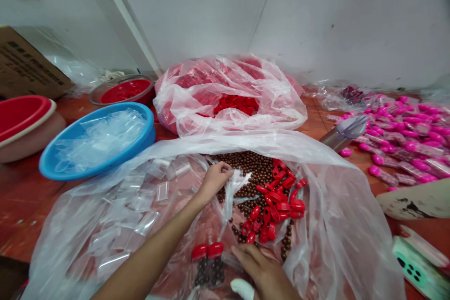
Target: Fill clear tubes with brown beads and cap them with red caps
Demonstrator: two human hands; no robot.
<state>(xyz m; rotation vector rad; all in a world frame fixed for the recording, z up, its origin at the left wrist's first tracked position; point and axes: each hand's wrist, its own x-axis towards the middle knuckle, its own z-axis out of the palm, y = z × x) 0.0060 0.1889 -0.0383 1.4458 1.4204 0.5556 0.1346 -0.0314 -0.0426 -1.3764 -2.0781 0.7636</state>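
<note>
My left hand (pixel 215 181) reaches over the brown beads (pixel 251 161), its fingers pinched on a small clear plastic container (pixel 239 179). Low in the view is my right hand (pixel 263 269), fingers loosely stretched toward the left and nothing visible in its grip. Just left of it lie two clear bottles (pixel 208 272) filled with dark beads and topped with red caps. A white piece (pixel 242 288) shows at the thumb side of this hand; I cannot tell what it is. Loose red caps (pixel 277 201) are heaped on the beads. Empty clear containers (pixel 131 218) lie at the left.
A plastic sheet (pixel 337 225) surrounds the work. Behind it stand a blue basin (pixel 151 138) of clear pieces and a bag (pixel 197 122) of red caps. Pink-capped bottles (pixel 415 136) cover the right side, near a scoop-like tube (pixel 346 131) and a phone-like object (pixel 418 262).
</note>
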